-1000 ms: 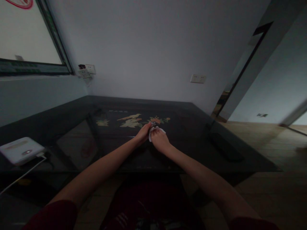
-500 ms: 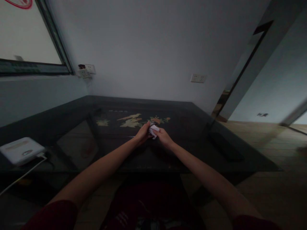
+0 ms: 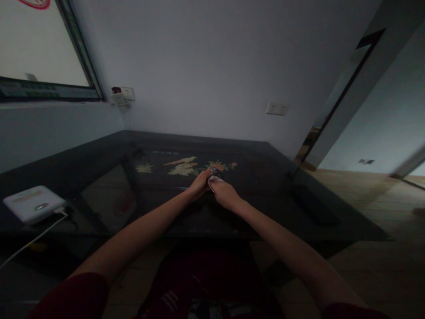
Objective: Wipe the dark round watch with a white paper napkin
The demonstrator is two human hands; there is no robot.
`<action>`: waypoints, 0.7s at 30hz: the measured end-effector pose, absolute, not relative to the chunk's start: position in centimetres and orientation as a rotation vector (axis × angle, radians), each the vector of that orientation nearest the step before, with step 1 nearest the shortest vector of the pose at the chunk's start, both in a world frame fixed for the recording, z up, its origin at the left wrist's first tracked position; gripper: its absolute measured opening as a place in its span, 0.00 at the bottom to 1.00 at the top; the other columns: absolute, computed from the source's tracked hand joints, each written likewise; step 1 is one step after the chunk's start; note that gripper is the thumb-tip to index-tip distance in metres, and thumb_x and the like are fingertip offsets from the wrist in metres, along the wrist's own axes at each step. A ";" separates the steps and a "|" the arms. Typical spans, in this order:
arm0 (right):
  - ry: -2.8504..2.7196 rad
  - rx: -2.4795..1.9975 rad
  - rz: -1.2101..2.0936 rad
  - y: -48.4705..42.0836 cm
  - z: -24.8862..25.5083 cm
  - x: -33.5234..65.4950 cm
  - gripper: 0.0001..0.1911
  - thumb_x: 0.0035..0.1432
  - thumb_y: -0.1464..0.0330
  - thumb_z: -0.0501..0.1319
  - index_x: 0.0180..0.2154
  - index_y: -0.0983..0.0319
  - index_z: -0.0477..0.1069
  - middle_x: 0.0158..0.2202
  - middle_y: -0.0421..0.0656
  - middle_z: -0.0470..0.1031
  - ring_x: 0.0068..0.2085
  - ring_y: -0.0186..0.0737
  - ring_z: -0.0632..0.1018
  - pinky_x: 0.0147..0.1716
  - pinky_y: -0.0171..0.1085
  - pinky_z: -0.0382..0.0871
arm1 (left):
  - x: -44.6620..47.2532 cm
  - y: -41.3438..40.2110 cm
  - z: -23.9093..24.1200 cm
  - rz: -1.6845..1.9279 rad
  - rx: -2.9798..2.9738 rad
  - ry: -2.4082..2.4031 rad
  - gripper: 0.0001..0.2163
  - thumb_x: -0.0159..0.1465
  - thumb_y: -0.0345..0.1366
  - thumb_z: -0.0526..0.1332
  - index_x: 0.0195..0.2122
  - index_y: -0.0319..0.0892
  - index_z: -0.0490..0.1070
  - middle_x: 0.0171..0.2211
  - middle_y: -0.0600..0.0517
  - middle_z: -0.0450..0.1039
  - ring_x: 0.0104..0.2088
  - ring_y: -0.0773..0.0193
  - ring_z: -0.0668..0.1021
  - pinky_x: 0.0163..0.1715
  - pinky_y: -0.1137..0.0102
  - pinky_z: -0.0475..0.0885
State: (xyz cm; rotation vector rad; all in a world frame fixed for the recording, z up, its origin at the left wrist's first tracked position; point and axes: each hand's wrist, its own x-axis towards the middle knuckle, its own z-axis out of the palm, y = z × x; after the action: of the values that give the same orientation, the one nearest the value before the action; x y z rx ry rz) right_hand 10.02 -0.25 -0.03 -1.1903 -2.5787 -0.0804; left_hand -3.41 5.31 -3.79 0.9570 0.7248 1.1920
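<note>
My left hand point(image 3: 199, 182) and my right hand point(image 3: 225, 193) meet above the middle of the dark glass-topped table point(image 3: 265, 177). A white cloth point(image 3: 215, 179), or perhaps a tissue, is pinched in my right hand and bunched against what my left hand holds. That is a small dark object with a shiny curved edge point(image 3: 216, 171), showing just above the cloth. Its kind is too small and dim to tell. The fingers of both hands are closed and partly hidden behind each other.
A white box point(image 3: 35, 204) with a white cable lies at the table's left. On the right rests a long black case-like object point(image 3: 314, 206). Bird and flower pictures point(image 3: 182, 166) decorate the tabletop. The wall behind carries a double socket point(image 3: 277, 108).
My right hand has turned over the cloth and shifted slightly, so less white shows. My left hand keeps its grip. The view has moved a little.
</note>
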 end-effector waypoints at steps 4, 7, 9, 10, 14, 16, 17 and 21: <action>-2.645 -1.204 -0.461 -0.3 -0.6 9.5 0.19 0.64 0.78 0.48 0.53 0.75 0.67 0.51 0.61 0.75 0.54 0.47 0.74 0.60 0.45 0.59 | -3.3 5.6 -4.1 1.216 0.985 0.682 0.18 0.60 0.51 0.63 0.37 0.39 0.73 0.32 0.50 0.76 0.31 0.66 0.77 0.31 0.74 0.70; -2.627 -1.251 -0.595 -0.2 -1.2 9.1 0.20 0.63 0.78 0.48 0.54 0.79 0.66 0.50 0.64 0.74 0.54 0.50 0.75 0.61 0.47 0.59 | -3.2 5.6 -4.1 1.236 0.958 0.688 0.17 0.60 0.50 0.63 0.36 0.39 0.73 0.30 0.51 0.76 0.30 0.66 0.77 0.30 0.74 0.70; -2.616 -1.279 -0.602 -0.2 -1.2 9.0 0.20 0.63 0.78 0.47 0.54 0.79 0.66 0.51 0.64 0.74 0.54 0.50 0.74 0.60 0.46 0.59 | -3.2 5.6 -4.0 1.231 0.939 0.692 0.16 0.60 0.49 0.63 0.35 0.39 0.73 0.30 0.51 0.76 0.29 0.67 0.76 0.29 0.74 0.69; -2.618 -1.289 -0.583 -0.3 -1.1 9.0 0.20 0.63 0.78 0.47 0.54 0.79 0.66 0.51 0.63 0.74 0.54 0.50 0.74 0.61 0.46 0.59 | -3.2 5.6 -4.1 1.229 0.939 0.689 0.16 0.60 0.49 0.63 0.35 0.39 0.73 0.30 0.51 0.76 0.28 0.67 0.76 0.29 0.74 0.69; -2.624 -1.271 -0.371 -0.6 -0.3 9.3 0.20 0.63 0.78 0.47 0.52 0.74 0.69 0.51 0.59 0.75 0.55 0.47 0.74 0.61 0.43 0.57 | -3.3 5.6 -4.2 1.215 0.983 0.644 0.18 0.59 0.51 0.63 0.36 0.38 0.74 0.30 0.50 0.76 0.29 0.65 0.77 0.30 0.73 0.70; -2.566 -1.271 -0.175 -0.6 -0.1 9.6 0.20 0.61 0.79 0.47 0.50 0.70 0.71 0.50 0.55 0.76 0.52 0.46 0.75 0.56 0.41 0.62 | -3.4 5.6 -4.2 1.206 0.985 0.643 0.19 0.59 0.52 0.62 0.37 0.38 0.74 0.32 0.49 0.76 0.30 0.64 0.77 0.29 0.72 0.70; -2.521 -1.275 -0.057 -0.5 -0.1 9.7 0.19 0.60 0.79 0.48 0.48 0.67 0.72 0.49 0.54 0.77 0.50 0.45 0.76 0.53 0.40 0.65 | -3.5 5.6 -4.1 1.200 0.979 0.654 0.20 0.59 0.52 0.62 0.38 0.38 0.73 0.32 0.49 0.76 0.30 0.64 0.77 0.29 0.72 0.71; -2.265 -1.183 0.450 0.6 -0.6 9.9 0.15 0.55 0.78 0.51 0.39 0.65 0.73 0.39 0.48 0.78 0.40 0.42 0.76 0.43 0.37 0.67 | -3.6 5.5 -4.0 1.205 0.934 0.739 0.18 0.61 0.51 0.61 0.39 0.39 0.72 0.31 0.50 0.75 0.29 0.65 0.77 0.28 0.73 0.71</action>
State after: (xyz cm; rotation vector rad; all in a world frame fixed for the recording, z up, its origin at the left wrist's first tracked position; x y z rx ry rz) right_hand 9.91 0.60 -0.62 -1.1825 -2.2646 0.4498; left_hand -3.65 5.46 -3.97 0.9341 0.7393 1.2055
